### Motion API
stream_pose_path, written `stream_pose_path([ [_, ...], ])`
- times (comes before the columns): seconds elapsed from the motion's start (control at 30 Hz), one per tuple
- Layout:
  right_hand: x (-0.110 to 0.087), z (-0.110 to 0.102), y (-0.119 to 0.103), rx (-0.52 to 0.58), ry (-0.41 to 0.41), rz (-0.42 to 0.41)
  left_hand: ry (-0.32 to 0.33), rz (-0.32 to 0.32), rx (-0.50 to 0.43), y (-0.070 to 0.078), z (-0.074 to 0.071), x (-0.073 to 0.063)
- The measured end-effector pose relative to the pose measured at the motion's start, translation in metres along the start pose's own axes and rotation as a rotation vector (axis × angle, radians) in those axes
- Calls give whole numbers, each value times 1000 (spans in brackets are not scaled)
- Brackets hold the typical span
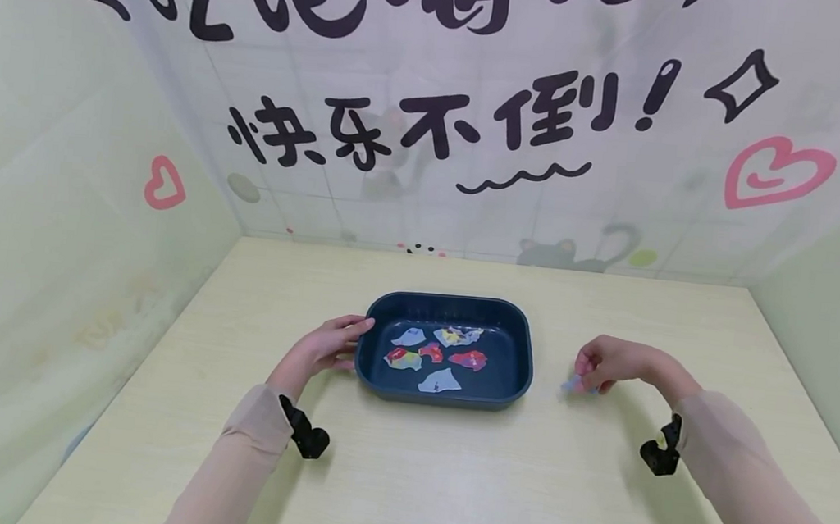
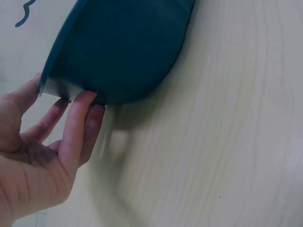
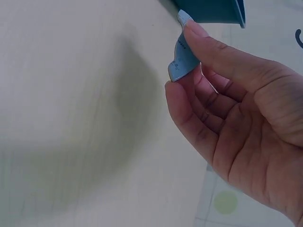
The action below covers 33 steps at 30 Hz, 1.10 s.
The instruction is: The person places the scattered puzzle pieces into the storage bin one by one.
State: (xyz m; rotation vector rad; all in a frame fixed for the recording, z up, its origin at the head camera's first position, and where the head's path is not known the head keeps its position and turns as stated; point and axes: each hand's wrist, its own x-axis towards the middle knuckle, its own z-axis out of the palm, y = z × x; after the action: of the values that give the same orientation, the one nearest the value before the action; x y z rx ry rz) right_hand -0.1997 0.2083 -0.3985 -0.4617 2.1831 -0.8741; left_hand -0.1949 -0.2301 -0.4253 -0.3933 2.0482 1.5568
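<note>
A dark blue rectangular tray (image 1: 441,397) with rounded corners stands on the table, with several torn scraps of paper inside. A pale blue scrap (image 1: 440,380) lies nearest its front wall; a red and purple scrap (image 1: 468,360) is to the right, and a multicoloured scrap (image 1: 458,336) is toward the back. At the tray's left end my left hand (image 1: 325,343) holds it, thumb at the rim and fingers against the outer wall (image 2: 118,52). Right of the tray, my right hand (image 1: 615,361) pinches a curled light blue paper scrap (image 3: 183,59) between thumb and fingers, just above the table.
The pale wood-grain table (image 1: 403,474) runs back to a white printed curtain (image 1: 395,202). Curtains also hang along the left and right sides. A black wrist camera (image 1: 306,430) sits on the left wrist and another camera (image 1: 662,454) on the right.
</note>
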Motion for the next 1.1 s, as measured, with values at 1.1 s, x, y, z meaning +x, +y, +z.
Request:
stream_pose_path([
  [1.1, 37, -8, -88, -138, -28, -117, 8, -2, 15, 1, 1, 0],
])
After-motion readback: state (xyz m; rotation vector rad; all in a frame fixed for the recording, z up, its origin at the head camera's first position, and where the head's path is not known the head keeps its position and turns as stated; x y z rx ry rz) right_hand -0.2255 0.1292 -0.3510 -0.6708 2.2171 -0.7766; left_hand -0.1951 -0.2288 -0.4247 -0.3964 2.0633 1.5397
